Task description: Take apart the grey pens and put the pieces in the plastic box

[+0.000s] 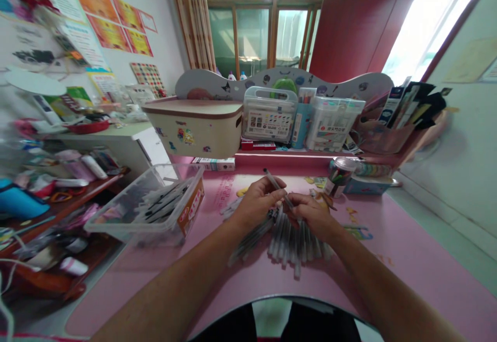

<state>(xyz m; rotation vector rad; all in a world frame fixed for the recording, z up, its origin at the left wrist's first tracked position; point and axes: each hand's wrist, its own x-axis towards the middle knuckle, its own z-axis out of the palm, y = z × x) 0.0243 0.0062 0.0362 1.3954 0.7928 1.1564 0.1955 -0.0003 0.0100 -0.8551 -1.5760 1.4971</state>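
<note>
A lidded cream box [198, 130] stands beside a handled case [269, 116].

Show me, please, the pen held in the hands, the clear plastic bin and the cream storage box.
Held pen [273, 180]: head view, on its upper barrel.
Clear plastic bin [116, 227]: head view, on its near rim.
Cream storage box [197, 130]: head view, on its front wall.

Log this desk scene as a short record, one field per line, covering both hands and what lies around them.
Left hand: fingers around a slim pen
Right hand: fingers at the near end of the same pen
Loose pens: fanned out on the pink desk, below the hands
Bin: clear, left of the hands, with more pens inside
Jar: beyond the right hand, on the desk
Back ledge: beige box at left, clear cases to its right
</note>
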